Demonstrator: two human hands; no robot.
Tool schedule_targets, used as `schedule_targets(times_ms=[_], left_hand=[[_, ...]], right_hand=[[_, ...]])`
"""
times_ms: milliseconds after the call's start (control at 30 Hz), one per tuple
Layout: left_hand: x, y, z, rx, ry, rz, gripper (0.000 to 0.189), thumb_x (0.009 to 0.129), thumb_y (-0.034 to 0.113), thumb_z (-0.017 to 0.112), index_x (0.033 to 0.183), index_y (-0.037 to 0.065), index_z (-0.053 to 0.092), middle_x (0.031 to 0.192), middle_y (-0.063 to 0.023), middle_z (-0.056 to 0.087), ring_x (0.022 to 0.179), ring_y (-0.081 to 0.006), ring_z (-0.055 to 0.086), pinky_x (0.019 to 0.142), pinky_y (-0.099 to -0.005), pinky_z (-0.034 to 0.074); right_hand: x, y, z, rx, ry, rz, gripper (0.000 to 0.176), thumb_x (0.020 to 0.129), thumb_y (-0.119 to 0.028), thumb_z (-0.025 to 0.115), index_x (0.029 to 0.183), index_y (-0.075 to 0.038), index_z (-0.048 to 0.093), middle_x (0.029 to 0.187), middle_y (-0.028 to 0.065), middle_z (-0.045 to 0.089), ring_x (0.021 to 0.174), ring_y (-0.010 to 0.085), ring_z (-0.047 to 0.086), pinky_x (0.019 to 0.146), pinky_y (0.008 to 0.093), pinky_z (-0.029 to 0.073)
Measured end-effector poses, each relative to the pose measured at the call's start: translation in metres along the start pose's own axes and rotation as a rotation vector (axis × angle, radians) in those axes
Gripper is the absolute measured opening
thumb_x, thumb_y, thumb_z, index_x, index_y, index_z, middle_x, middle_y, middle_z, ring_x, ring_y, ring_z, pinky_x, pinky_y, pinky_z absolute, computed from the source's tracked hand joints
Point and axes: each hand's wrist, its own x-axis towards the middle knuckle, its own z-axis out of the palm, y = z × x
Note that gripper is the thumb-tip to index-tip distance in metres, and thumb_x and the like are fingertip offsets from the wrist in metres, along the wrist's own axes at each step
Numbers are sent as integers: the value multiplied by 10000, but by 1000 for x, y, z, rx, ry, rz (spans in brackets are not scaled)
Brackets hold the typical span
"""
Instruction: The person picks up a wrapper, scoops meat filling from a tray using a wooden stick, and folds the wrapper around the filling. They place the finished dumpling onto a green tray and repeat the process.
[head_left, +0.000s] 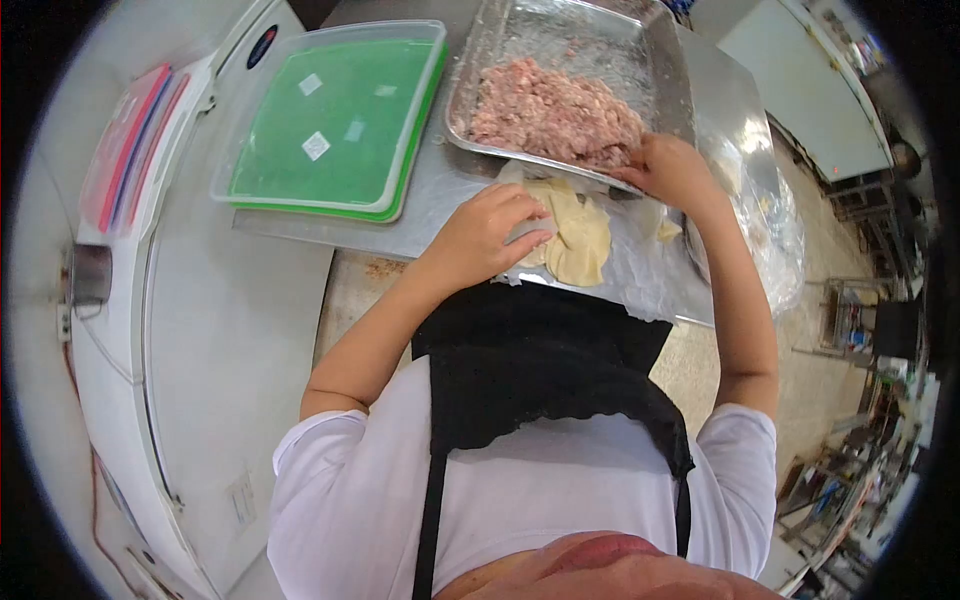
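My left hand (492, 232) is cupped, with its fingers and thumb curled around a thin, pale dough wrapper (528, 228). Right beside it lies a loose pile of yellowish dough wrappers (580, 240) on clear plastic. My right hand (668, 172) reaches over the near right corner of a metal tray (570, 163). Its fingers are drawn together at the edge of the raw ground meat (550, 115), and the fingertips are partly hidden there. The meat is heaped in the near half of the tray, with smears on the bare metal behind it.
Left of the tray, a plastic container with a green lid (340, 120) sits on the metal table (440, 200). Crumpled clear plastic bags (765, 230) lie at the right. A white freezer (230, 330) stands along the left, and shelving (850, 310) lines the far right.
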Motion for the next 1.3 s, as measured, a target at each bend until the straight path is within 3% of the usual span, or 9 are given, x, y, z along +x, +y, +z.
schedule_targets(times_ms=[100, 267, 400, 467, 567, 667, 900, 1000, 1300], left_hand=[[22, -7, 6, 126, 43, 148, 171, 829, 136, 688, 942, 10, 659, 906, -122, 620, 882, -300, 609, 796, -382, 486], [23, 0, -7, 152, 96, 44, 130, 829, 76, 655, 953, 38, 669, 958, -127, 605, 934, -306, 596, 810, -377, 481], [-26, -24, -42, 315, 5, -37, 100, 821, 77, 640, 915, 79, 674, 1000, -102, 603, 918, -317, 581, 789, -391, 482], [-53, -28, -49, 356, -208, -90, 94, 813, 72, 664, 898, 95, 695, 1045, -93, 607, 939, -314, 589, 801, -385, 486], [-56, 2, -57, 341, -39, -167, 114, 805, 61, 679, 915, 53, 707, 1147, -129, 599, 1037, -288, 588, 886, -378, 470], [-35, 27, -53, 296, 224, -96, 166, 772, 131, 749, 916, 62, 704, 1129, -142, 603, 1015, -304, 580, 852, -410, 479], [11, -5, 14, 385, -16, -32, 234, 783, 130, 755, 979, 22, 685, 1058, -116, 624, 900, -251, 618, 787, -317, 491], [16, -25, 21, 168, -36, -245, 295, 795, 186, 757, 1018, 12, 674, 957, -102, 627, 843, -233, 607, 759, -314, 481], [-2, -12, -6, -117, 240, -355, 242, 938, 191, 590, 967, -43, 647, 899, -131, 578, 798, -228, 578, 700, -315, 453]], right_hand=[[8, 7, 0, 76, 61, -32, 278, 811, -337, 708, 802, -59, 716, 862, 118, 662, 901, 301, 621, 796, 398, 495], [-21, 0, 4, 52, 636, -276, 232, 824, -224, 697, 998, -72, 673, 950, 119, 628, 897, 329, 612, 770, 430, 505], [-65, -41, 25, 390, 466, -323, 347, 814, -225, 718, 1117, -87, 620, 991, 116, 591, 925, 338, 597, 800, 424, 500], [-76, -58, 46, 519, 166, -326, 427, 797, -213, 742, 1181, -106, 587, 1006, 122, 564, 930, 338, 593, 812, 415, 494], [-67, -51, 87, 686, 258, -288, 483, 787, -217, 757, 1216, -118, 556, 1035, 130, 546, 914, 333, 599, 797, 405, 491], [-59, -18, 105, 792, 342, -327, 295, 840, -167, 675, 1111, -83, 596, 940, 148, 558, 899, 366, 605, 785, 419, 491], [-63, -15, 71, 654, 556, -271, 193, 849, -66, 615, 1041, -63, 621, 922, 128, 584, 863, 343, 609, 748, 409, 499], [-50, -17, 68, 646, 658, -335, 183, 852, -41, 621, 1033, -69, 622, 926, 113, 594, 874, 324, 616, 743, 391, 504], [-60, 2, 37, 737, 396, -219, 159, 861, -27, 612, 1017, -11, 641, 940, 142, 637, 861, 293, 634, 753, 354, 500]])
